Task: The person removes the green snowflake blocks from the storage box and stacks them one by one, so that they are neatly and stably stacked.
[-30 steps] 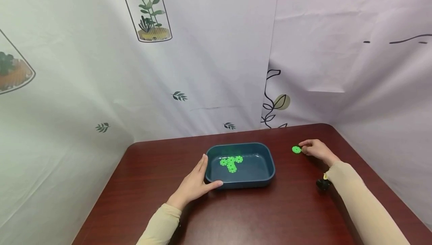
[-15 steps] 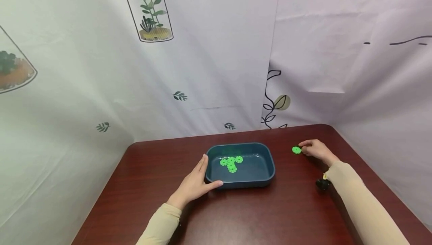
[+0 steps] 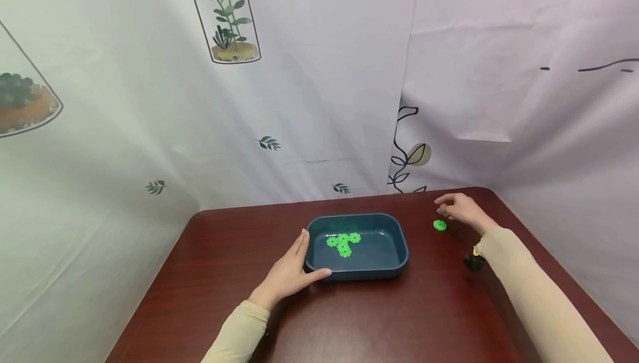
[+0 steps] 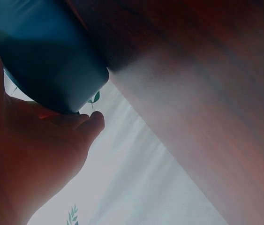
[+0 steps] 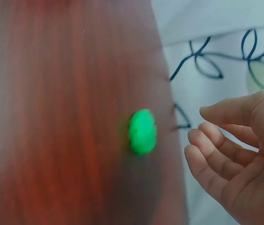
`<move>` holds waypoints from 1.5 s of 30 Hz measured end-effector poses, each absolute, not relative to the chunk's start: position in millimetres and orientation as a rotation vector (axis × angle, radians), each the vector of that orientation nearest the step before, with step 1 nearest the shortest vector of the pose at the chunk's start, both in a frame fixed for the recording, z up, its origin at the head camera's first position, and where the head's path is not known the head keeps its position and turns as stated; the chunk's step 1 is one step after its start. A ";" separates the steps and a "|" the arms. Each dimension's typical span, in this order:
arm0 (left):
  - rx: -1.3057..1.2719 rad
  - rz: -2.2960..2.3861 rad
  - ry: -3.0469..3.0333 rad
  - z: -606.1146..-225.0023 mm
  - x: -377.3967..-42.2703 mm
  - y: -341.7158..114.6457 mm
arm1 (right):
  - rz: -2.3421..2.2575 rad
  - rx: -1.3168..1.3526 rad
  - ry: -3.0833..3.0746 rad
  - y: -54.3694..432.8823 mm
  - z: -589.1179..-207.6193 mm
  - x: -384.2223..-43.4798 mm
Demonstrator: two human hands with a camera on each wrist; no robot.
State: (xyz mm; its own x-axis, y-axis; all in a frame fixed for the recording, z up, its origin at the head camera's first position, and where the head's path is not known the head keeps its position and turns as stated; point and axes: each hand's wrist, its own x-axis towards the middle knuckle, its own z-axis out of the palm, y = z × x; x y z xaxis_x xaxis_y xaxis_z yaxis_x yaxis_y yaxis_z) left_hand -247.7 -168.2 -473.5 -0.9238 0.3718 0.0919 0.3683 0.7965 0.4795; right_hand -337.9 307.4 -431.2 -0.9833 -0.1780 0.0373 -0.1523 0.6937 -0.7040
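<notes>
Tray [image 3: 369,275]: long axis roughly along the table's [image 3: 399,321] far edge. Left grip [image 3: 287,275]: fingers straight, against the tray's left end. Right grip [image 3: 462,210]: released, beside green notched disc [image 3: 440,225], near far right corner; notches blurred at right wrist.

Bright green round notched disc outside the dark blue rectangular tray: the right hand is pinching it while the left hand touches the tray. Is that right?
The pinch is wrong: the right wrist view shows a gap between the right hand and the bright green disc. The left hand does touch the dark blue tray.
</notes>
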 end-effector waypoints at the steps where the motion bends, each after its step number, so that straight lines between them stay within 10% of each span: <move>1: 0.613 0.789 2.971 -473.1 -247.7 -168.3 | -1.184 -0.290 2.856 302.8 -427.1 -339.4; 19: 0.645 0.741 3.006 -473.8 -245.5 -169.5 | -1.003 -0.698 2.837 182.3 -369.7 -347.9; 45: 0.696 0.690 3.017 -474.9 -247.5 -171.9 | -0.352 -1.133 2.600 90.6 -401.1 -344.5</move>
